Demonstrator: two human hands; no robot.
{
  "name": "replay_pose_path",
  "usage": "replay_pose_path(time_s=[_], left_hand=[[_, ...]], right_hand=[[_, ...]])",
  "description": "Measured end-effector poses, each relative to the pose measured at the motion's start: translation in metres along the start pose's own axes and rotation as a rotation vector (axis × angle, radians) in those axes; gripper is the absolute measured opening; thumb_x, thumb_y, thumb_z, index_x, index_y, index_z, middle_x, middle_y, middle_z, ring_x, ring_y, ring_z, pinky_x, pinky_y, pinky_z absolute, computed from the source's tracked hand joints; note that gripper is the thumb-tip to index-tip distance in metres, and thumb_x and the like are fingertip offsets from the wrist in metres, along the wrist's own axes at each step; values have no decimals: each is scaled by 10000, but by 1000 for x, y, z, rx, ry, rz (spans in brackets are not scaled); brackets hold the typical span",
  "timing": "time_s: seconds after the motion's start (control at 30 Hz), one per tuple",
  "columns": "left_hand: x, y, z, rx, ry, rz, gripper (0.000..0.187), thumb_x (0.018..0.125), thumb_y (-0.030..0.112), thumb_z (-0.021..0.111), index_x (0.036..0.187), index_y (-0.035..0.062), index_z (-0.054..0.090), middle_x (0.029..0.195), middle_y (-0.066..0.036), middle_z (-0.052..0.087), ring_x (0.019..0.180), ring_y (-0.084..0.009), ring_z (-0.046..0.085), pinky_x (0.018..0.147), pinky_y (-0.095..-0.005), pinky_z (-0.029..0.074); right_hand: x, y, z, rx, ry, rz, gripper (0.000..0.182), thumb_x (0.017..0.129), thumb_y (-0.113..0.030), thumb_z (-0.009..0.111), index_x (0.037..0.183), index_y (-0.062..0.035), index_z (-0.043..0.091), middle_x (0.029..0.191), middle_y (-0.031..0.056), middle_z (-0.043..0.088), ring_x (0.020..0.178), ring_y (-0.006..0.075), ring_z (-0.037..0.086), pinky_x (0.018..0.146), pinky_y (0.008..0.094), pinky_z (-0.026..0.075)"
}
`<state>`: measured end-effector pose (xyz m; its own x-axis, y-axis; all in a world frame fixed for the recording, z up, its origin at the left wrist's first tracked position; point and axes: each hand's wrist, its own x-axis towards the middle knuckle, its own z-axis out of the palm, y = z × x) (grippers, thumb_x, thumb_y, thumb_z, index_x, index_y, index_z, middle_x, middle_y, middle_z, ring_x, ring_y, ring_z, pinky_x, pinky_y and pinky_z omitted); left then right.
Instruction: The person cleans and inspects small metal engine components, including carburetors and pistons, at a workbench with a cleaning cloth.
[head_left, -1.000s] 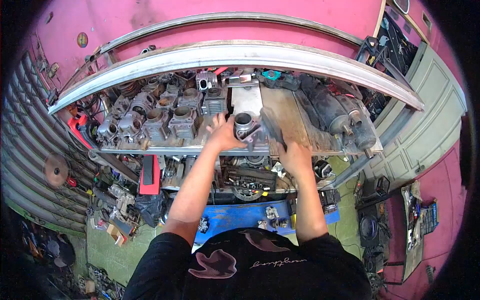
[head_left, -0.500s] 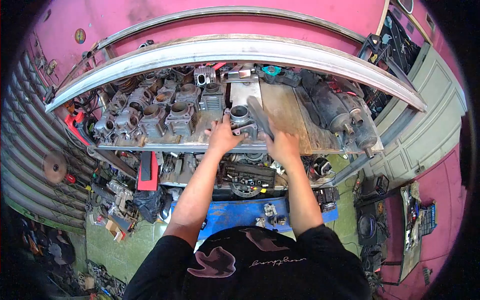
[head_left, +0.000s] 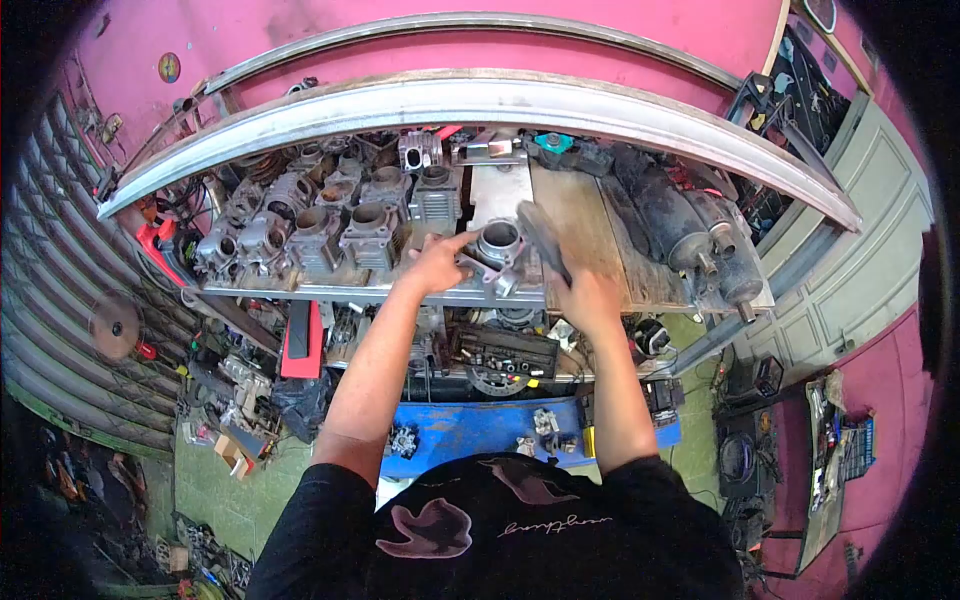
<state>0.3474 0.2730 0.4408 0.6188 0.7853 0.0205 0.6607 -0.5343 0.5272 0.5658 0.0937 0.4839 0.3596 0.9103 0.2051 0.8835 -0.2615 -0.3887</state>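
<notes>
Grey cast-metal engine cylinder with round open bore [head_left: 497, 246]: upright near the front edge of the worn wooden shelf [head_left: 580, 225], bore upward. Left hand [head_left: 437, 262] clasps its left flank. Right hand [head_left: 590, 298], just right, closed on a dark flat file [head_left: 541, 240] angled far-left. Row of similar grey cylinders [head_left: 330, 235] further left.

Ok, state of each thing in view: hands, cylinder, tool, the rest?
Left hand: gripping the engine cylinder.
Engine cylinder: upright on the shelf, bore facing up.
Right hand: holding a flat tool against the cylinder.
Spare cylinders: standing in rows, untouched.
Mufflers: lying flat.
</notes>
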Motion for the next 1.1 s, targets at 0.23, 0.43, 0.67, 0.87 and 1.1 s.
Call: replay_pose_path(time_s=[0.23, 0.43, 0.67, 0.87, 1.1], left_hand=[[8, 5, 5, 74, 95, 9, 698, 776, 43, 676, 1365, 412, 613, 1387, -57, 563, 1359, -393, 423, 1110, -780, 170], [4, 25, -10, 279, 48, -2, 596, 769, 29, 645, 1306, 284, 696, 1389, -47, 604, 1361, -299, 479, 1040, -720, 297], [14, 20, -14, 341, 48, -3, 492, 768, 110, 686, 1220, 297, 747, 1320, -36, 656, 1288, -298, 549, 1009, -706, 330], [11, 28, -8, 332, 70, -50, 490, 792, 189, 699, 1249, 365, 722, 1340, -33, 640, 1288, -301, 553, 1024, -697, 337], [0, 42, -3, 250, 154, -199, 501, 811, 238, 689, 1283, 407, 691, 1344, -10, 636, 1273, -309, 578, 1029, -745, 308]], right_hand=[[-5, -2, -24, 197, -78, 58, 493, 938, -321, 669, 1368, -90, 608, 1221, 240, 675, 1152, 411, 640, 985, 443, 501], [80, 29, 25, 424, -90, -417, 533, 950, -379, 639, 1429, -158, 560, 1127, 231, 701, 1074, 432, 662, 951, 482, 511], [-6, 40, -43, 148, -177, -169, 496, 955, -383, 632, 1408, -187, 579, 1151, 232, 693, 1099, 429, 655, 972, 474, 510], [60, 35, 40, 280, -71, -159, 465, 953, -369, 628, 1368, -160, 612, 1155, 247, 684, 1079, 437, 658, 947, 481, 521], [-34, 27, -27, 229, -93, -32, 492, 931, -324, 652, 1380, -130, 605, 1183, 242, 687, 1111, 422, 656, 1010, 470, 483]])
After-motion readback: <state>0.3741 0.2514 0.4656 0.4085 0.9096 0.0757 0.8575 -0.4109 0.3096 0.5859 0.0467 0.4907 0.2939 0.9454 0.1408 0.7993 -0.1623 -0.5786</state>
